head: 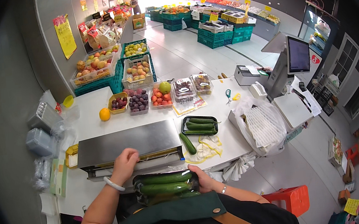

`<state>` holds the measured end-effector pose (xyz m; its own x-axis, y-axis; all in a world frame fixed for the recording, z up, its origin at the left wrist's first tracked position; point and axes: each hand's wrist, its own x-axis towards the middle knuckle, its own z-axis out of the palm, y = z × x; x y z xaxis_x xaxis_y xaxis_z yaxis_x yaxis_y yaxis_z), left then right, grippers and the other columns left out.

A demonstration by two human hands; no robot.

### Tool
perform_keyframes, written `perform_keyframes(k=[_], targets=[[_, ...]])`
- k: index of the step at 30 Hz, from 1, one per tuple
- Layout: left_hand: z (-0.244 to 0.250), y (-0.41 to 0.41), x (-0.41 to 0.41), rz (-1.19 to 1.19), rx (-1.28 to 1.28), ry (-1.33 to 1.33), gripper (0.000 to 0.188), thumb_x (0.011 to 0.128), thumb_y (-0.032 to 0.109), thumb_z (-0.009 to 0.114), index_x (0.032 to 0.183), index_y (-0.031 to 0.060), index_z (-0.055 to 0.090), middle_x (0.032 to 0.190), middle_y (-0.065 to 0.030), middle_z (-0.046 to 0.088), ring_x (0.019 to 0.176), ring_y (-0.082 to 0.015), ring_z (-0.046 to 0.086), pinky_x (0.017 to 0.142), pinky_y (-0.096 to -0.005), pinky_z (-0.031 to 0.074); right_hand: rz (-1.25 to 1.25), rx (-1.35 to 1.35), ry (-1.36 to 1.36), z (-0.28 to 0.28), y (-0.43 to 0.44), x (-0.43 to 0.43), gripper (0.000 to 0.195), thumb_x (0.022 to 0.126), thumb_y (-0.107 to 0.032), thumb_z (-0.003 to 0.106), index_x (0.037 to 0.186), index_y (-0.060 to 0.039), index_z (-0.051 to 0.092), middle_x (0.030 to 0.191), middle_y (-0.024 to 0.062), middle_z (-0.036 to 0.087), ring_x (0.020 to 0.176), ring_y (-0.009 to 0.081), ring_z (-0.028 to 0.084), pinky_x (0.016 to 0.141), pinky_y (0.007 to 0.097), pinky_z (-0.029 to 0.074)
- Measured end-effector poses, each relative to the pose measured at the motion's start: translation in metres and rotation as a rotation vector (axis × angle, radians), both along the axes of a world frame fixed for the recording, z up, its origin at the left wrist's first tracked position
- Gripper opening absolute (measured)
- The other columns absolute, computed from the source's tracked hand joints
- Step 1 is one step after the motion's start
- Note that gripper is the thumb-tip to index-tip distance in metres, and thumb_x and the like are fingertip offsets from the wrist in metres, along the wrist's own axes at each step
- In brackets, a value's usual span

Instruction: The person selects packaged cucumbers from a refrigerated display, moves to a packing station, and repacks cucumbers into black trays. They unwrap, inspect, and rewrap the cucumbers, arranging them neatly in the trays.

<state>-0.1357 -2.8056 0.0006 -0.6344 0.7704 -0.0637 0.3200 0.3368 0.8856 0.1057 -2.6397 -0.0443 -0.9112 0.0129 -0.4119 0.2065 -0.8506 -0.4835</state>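
Close to my body is a black tray of green cucumbers [166,183], with shiny cling film over it. My right hand [205,178] grips the tray's right end. My left hand [126,164] is raised over the front edge of a steel film-wrapping machine [129,141], fingers curled; whether film is pinched in them I cannot tell. Along the machine's front lies the white film roll [146,166]. Beyond its right end sits another black tray [200,125] with several cucumbers and no visible film. One loose cucumber [187,143] lies beside that tray, partly on a yellow-edged white cloth [205,149].
Fruit packs, including a plum box [138,101], line the counter's [94,103] back, near an orange [104,114]. Scissors [231,96] lie right of them. A bag-lined box [257,126] and a till screen [298,54] stand at right, plastic containers [40,141] at left. A red stool [289,200] is below.
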Motion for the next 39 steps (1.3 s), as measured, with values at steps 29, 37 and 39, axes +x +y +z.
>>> perform_keyframes(k=[29, 37, 39], targets=[[0.057, 0.037, 0.081, -0.791, -0.491, 0.377, 0.062, 0.087, 0.061, 0.039, 0.119, 0.0092, 0.052, 0.097, -0.0211, 0.063, 0.091, -0.0391, 0.059, 0.079, -0.0458, 0.046, 0.499, 0.108, 0.12, 0.029, 0.007, -0.014, 0.027, 0.091, -0.018, 0.053, 0.116, -0.0078, 0.054, 0.104, 0.0036, 0.061, 0.089, 0.0116, 0.062, 0.075, 0.0257, 0.053], [0.05, 0.032, 0.079, -0.764, -0.449, 0.358, 0.06, 0.087, 0.059, 0.042, 0.119, 0.0092, 0.051, 0.097, -0.0204, 0.063, 0.092, -0.0384, 0.059, 0.079, -0.0453, 0.045, 0.381, -0.009, -0.012, 0.0, 0.022, -0.025, 0.027, 0.095, -0.017, 0.044, 0.117, -0.0037, 0.052, 0.104, 0.0069, 0.062, 0.089, 0.0159, 0.062, 0.08, 0.0316, 0.051], [0.052, 0.03, 0.079, -0.764, -0.445, 0.354, 0.06, 0.087, 0.059, 0.042, 0.118, 0.0089, 0.051, 0.096, -0.0204, 0.063, 0.091, -0.0387, 0.059, 0.078, -0.0452, 0.045, 0.387, 0.028, -0.049, 0.011, 0.027, -0.024, 0.03, 0.096, -0.019, 0.043, 0.12, -0.0026, 0.05, 0.105, 0.0074, 0.062, 0.09, 0.0159, 0.062, 0.083, 0.0308, 0.05]])
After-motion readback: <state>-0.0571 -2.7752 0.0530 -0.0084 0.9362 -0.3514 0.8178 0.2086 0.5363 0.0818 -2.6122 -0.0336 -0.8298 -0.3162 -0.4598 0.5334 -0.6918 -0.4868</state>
